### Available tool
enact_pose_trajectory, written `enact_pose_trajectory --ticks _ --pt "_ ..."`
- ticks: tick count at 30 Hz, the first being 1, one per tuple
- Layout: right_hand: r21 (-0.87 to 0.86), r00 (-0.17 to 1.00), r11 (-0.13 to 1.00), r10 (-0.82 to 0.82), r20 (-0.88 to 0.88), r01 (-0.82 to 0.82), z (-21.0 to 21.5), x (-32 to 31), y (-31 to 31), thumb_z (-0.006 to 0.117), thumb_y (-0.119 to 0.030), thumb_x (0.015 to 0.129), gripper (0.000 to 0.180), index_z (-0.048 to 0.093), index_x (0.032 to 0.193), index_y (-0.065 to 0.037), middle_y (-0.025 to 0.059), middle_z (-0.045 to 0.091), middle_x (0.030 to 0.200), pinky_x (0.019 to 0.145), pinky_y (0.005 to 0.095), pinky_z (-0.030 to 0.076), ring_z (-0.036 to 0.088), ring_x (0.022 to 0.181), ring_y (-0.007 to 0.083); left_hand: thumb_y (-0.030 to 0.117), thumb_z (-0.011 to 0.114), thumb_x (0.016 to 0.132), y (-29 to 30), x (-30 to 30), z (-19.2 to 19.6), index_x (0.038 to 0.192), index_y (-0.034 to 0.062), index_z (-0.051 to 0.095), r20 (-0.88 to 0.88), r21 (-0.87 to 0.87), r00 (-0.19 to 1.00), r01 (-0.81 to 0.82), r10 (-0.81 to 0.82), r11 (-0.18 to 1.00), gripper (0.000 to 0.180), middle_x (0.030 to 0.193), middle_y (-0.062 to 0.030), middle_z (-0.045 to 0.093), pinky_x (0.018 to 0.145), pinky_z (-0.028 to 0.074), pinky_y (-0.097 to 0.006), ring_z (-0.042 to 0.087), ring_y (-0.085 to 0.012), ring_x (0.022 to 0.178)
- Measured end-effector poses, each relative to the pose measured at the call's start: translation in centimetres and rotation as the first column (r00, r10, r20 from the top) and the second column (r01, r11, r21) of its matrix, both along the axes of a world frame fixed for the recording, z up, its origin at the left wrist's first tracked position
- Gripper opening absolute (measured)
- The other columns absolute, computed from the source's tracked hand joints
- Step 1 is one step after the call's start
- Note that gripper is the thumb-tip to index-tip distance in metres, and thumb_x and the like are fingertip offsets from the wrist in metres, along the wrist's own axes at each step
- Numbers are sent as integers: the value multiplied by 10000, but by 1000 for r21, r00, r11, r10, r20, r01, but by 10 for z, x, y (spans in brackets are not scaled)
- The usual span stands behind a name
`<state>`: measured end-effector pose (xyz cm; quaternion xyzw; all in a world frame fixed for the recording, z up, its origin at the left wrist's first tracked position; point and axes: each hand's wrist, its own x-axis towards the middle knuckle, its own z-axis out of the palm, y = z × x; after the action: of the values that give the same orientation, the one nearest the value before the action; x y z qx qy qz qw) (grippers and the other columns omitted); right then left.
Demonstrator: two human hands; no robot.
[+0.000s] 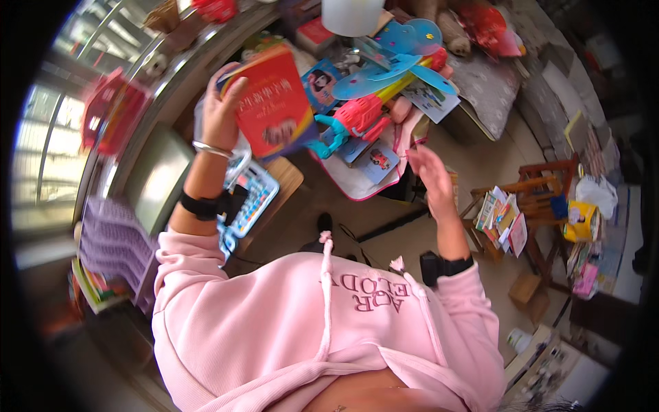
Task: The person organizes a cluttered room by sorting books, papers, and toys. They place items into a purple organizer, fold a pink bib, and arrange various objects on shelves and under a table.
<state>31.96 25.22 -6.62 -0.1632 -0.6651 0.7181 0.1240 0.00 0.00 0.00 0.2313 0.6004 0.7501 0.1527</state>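
Both fwd: L grip [221, 115] pinching red bk [278, 103], thumb on cover; R grip [432, 177] loosely spread.

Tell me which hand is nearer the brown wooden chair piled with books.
Right. The right hand is open, a short way left of the brown wooden chair; the left hand is much farther left, holding the red rectangular book.

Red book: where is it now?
The red book is in the left hand, upper left of centre in the head view, left of the blue-winged toy.
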Motion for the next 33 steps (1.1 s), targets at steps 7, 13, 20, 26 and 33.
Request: enact_pose_trajectory --ticks 7,13,20,26,33 --pt "-238 961 931 271 -63 -278 62 -45 -185 618 -121 841 345 485 1146 -30 58 581 1050 801 254 453 571 886 132 362 579 857 -48 188 -18 1167 8 391 -154 -118 809 -585 568 802 507 986 -189 534 797 431 -333 543 -267 890" --pt "-155 892 887 400 -213 -435 59 4 -245 601 -178 865 325 487 1122 -15 77 580 1056 792 272 471 574 923 149 376 631 805 -141 294 -17 1180 -19 365 -116 34 881 -457 458 889 606 1027 -178 565 822 443 -326 571 -247 948" --pt "-373 798 706 551 -245 -602 40 25 -315 588 -268 868 433 434 1189 -20 84 542 1137 824 308 460 560 978 173 273 769 645 -248 372 -21 1086 -27 420 253 -46 960 -115 123 992 637 986 -139 581 793 465 -311 598 -212 885" --pt "-27 712 720 690 133 -693 50 -31 -435 577 -338 869 644 246 1340 -49 113 446 1245 824 328 436 504 1044 183 218 763 656 -366 364 -46 1026 12 435 -320 -413 722 -689 613 596 535 923 -138 594 703 486 -353 618 -264 802" --pt "-245 673 718 696 250 -652 73 -131 -635 634 -363 809 701 256 1325 -78 166 465 1189 761 367 505 560 965 218 152 753 644 -549 283 -80 1009 54 436 -824 -197 288 -953 488 228 493 990 -142 555 681 481 -393 582 -344 814"
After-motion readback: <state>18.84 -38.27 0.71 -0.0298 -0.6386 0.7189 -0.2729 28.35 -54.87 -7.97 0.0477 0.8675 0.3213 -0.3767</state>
